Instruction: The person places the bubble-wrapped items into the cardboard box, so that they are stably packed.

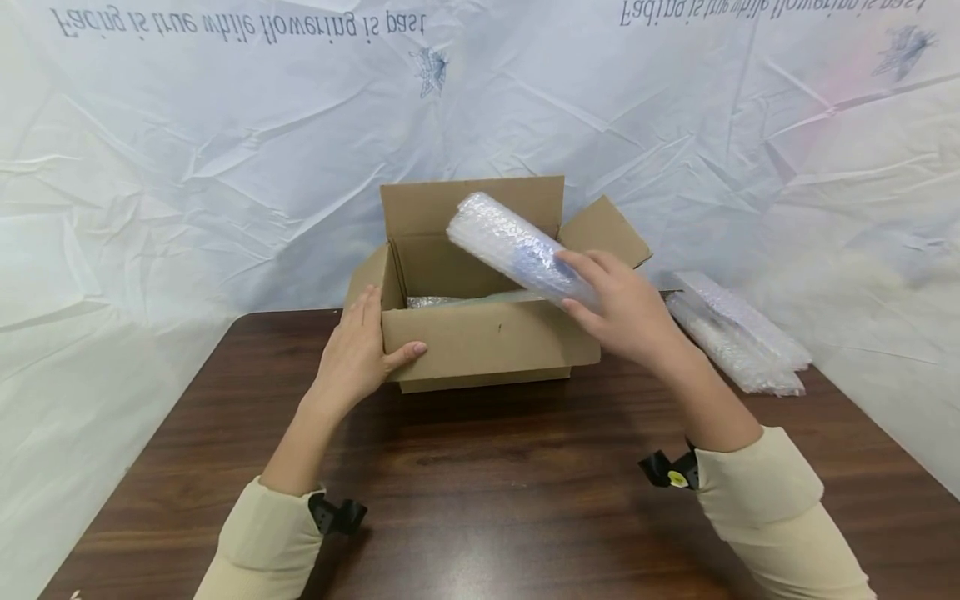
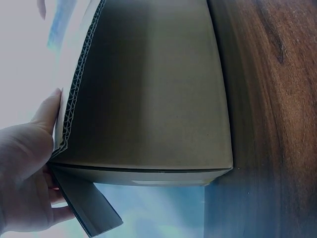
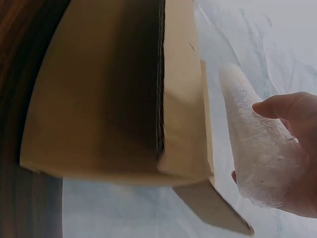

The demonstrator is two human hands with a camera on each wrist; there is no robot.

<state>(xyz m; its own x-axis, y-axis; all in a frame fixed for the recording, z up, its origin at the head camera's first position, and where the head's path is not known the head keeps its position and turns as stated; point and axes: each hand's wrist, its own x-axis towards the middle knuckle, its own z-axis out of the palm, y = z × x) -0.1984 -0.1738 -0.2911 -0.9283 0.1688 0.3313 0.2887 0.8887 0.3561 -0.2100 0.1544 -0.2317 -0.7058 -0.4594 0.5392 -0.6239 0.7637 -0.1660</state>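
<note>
Left hand (image 1: 352, 354): at the left front corner of the cardboard box (image 1: 491, 343), thumb on the front flap, fingers along the left flap, gripping the corner between them.
Box: flaps up and outspread, bubble wrap (image 1: 435, 302) showing inside.
Bubble-wrapped roll (image 1: 504, 237): tilted above the box's opening, bluish patch midway.
Right hand (image 1: 630, 312): above the box's right front corner, thumb and fingers pinching the roll's near end.
Bubble-wrapped packages (image 1: 723, 340): on the wooden table (image 1: 480, 475), right of the box.
</note>
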